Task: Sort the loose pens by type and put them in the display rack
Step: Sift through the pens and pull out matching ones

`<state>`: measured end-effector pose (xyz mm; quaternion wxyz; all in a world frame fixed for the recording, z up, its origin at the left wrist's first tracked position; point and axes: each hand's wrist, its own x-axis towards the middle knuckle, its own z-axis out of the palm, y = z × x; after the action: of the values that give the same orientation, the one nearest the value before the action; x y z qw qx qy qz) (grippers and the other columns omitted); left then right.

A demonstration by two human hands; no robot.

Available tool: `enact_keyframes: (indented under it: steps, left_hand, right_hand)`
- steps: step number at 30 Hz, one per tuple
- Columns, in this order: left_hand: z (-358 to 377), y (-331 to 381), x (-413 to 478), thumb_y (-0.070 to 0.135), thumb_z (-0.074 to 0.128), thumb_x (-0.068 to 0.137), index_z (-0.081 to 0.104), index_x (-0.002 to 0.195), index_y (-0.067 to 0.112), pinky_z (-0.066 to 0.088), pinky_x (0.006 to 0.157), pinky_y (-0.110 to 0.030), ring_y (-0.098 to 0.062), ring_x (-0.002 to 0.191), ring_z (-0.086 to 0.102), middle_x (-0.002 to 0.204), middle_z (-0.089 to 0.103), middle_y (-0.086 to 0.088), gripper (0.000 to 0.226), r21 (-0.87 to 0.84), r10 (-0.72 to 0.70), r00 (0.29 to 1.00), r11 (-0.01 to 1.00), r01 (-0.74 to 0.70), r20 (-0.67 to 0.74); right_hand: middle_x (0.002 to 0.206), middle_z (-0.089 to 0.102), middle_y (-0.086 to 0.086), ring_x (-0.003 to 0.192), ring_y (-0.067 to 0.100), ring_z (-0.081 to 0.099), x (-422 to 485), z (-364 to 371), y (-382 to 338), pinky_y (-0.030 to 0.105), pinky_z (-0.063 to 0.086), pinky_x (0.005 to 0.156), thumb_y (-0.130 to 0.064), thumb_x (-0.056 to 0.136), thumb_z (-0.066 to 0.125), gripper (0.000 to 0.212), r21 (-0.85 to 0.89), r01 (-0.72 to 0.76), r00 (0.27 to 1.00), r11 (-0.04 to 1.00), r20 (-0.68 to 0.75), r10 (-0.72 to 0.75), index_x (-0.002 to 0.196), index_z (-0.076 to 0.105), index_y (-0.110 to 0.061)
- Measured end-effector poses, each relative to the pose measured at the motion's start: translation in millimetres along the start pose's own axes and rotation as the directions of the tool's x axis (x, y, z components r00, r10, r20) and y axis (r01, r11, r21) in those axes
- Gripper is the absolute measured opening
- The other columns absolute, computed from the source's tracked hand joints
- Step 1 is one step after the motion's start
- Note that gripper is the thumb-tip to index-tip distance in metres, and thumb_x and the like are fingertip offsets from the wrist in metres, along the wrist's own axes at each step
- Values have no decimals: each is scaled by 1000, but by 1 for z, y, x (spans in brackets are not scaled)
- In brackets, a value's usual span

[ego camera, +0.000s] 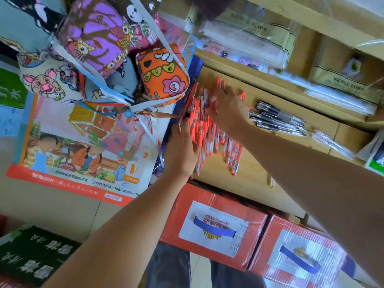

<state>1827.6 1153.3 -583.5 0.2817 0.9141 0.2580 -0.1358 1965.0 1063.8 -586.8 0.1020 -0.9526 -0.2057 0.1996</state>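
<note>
Pressing in from both sides, the two hands work at a heap of red pens (209, 140) in the head view. The heap lies on the left part of a light wooden table (255, 183), with the pens mostly parallel and their tips toward the near edge.

The left hand (182, 150) lies flat against the left flank of the heap. Its fingers (186, 129) are straight and released, pushing on the pens without gripping any. The right hand (228, 113) rests palm down on the far end of the heap, and its fingers (217, 97) reach left over the pen caps, slightly bent. Motion blur hides whether they pinch a pen or only press on the pile.

To the right of the right hand, apart from the red heap, a small group of black pens (278, 119) lies side by side on the same table. Farther right lie some clear pens (330, 142), blurred. One short yellowish pen (271, 181) lies alone near the table's near edge.

Left of the heap hangs a ribbon-tied bundle of printed fabric pouches, among them an orange pouch (164, 73) with "love" on it. A colourful illustrated pack (83, 146) lies under the bundle. Two red cartons (214, 223) with blue handles stand below the near edge of the table. On the shelf (307, 15) at the far side sit clear-wrapped packs (249, 38).
</note>
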Motion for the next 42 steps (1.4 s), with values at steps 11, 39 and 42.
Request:
enact_keyframes:
  steps: [11,39,42]
  left_hand:
    - [3,-6,4,12,65,86,30,146,17,50,81,-33,-27,108,59,130,45,-9,70,-13,17,1000,1000,-17,-10]
    - [-13,15,-2,32,50,98,58,118,13,34,70,-15,-10,87,54,108,57,1,29,-390,133,987,917,-88,90]
    - [-8,17,-3,28,49,98,57,87,16,44,65,-33,-10,65,58,70,61,3,19,-482,134,982,875,-53,135]
  right_hand:
    - [128,36,13,115,33,47,20,-1,-13,39,48,77,-28,89,62,46,-85,-36,996,996,78,42,132,48,-21]
    - [74,67,0,66,17,64,-18,-33,14,39,55,69,-8,79,74,38,739,-148,989,657,108,102,106,49,-16]
    - [70,69,-1,61,18,66,-27,-30,11,41,56,66,-7,81,74,35,779,-164,983,605,179,37,101,49,-20]
